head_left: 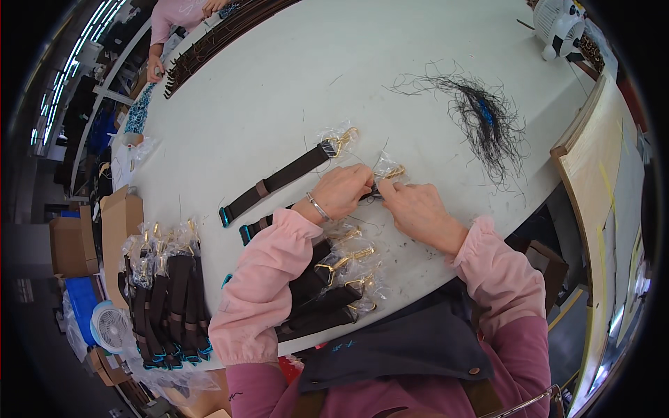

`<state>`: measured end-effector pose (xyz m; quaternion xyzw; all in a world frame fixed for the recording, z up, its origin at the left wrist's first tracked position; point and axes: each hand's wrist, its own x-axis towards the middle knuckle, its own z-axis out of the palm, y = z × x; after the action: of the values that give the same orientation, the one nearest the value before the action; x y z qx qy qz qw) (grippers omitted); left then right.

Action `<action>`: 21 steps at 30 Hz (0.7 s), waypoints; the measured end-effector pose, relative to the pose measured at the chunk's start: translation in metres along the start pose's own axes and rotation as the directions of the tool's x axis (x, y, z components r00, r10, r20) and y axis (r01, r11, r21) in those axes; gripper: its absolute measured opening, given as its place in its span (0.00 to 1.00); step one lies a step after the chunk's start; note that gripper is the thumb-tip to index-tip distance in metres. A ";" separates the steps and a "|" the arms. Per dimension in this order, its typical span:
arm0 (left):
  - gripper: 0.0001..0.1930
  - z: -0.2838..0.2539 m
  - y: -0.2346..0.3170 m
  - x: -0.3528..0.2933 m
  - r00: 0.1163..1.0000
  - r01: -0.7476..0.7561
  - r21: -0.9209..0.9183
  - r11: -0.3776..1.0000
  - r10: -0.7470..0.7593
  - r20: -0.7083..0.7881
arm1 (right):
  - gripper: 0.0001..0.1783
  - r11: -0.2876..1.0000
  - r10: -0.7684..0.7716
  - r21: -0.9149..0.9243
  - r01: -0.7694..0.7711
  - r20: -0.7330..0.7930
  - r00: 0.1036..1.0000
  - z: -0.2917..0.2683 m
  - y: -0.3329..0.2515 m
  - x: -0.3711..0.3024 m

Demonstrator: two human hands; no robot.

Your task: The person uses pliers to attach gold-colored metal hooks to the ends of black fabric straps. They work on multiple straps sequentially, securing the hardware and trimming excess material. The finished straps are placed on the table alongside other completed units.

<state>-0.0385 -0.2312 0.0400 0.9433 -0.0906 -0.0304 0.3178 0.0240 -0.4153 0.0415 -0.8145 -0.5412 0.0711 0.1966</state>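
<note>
Both my hands meet over the end of a dark brown strap (262, 224) that lies slantwise on the table. My left hand (340, 191), with a silver bangle at its wrist, is closed in a pinch on the strap near its end. My right hand (416, 211) pinches the same end from the other side; its fingertips hide exactly what they grip. Just beyond the fingers a gold metal hook (396, 171) shows in clear plastic wrap. Further off lies a similar strap (279, 180) with a wrapped gold hook (343, 141) and a blue-edged buckle (224, 216).
More straps with wrapped hooks (346, 263) lie near me, partly under my left arm. A pile of straps (174, 306) is at the left by cardboard boxes (122, 230). Black threads (484, 125) lie at right; a white fan (557, 28) stands beyond. Another person (174, 17) works at far left.
</note>
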 end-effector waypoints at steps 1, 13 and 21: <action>0.06 0.000 0.000 0.001 1.000 -0.010 -0.003 1.000 0.010 0.001 | 0.10 1.000 0.007 0.004 -0.007 0.011 1.000 0.000 0.000 -0.001; 0.11 -0.038 0.048 0.037 0.943 0.102 -0.764 0.637 -0.308 -0.130 | 0.18 0.944 -0.192 0.313 0.103 0.268 0.944 -0.052 -0.004 -0.017; 0.27 -0.019 0.021 -0.020 0.999 0.037 0.323 0.946 -0.030 -0.027 | 0.24 0.982 0.091 0.157 -0.105 0.094 0.991 -0.031 0.024 -0.007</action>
<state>-0.0591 -0.2331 0.0678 0.9844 -0.0749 -0.0102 0.1592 0.0515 -0.4374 0.0594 -0.8177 -0.5008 0.1596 0.2348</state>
